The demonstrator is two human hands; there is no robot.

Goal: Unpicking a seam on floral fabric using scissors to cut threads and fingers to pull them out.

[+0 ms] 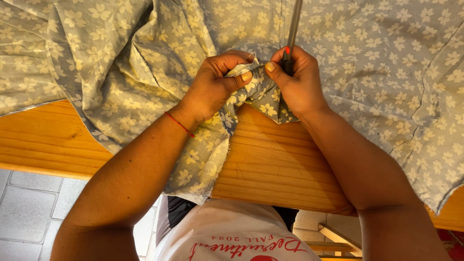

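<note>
- The left hand (217, 82) is closed in a pinch, thumb over the bent fingers, with a fold of the blue-grey flowered cloth (377, 63) caught between them.
- The right hand (297, 79) is closed as well, just beside the left one, thumbs nearly meeting; it grips the same bunched fold and also holds a thin grey metal tool (292, 34) that rises from the fist toward the top edge (its far end is out of view, so I cannot tell what kind of tool it is).
- The cloth is spread over the wooden table (275, 164), covering most of its far side, with one flap hanging over the near edge between the two forearms.
- A thin red thread bracelet (180, 124) sits on the left wrist.
- Below the table edge, a white shirt with red print (232, 237) shows (the person's own), and grey floor tiles (29, 208) lie at the lower left.
</note>
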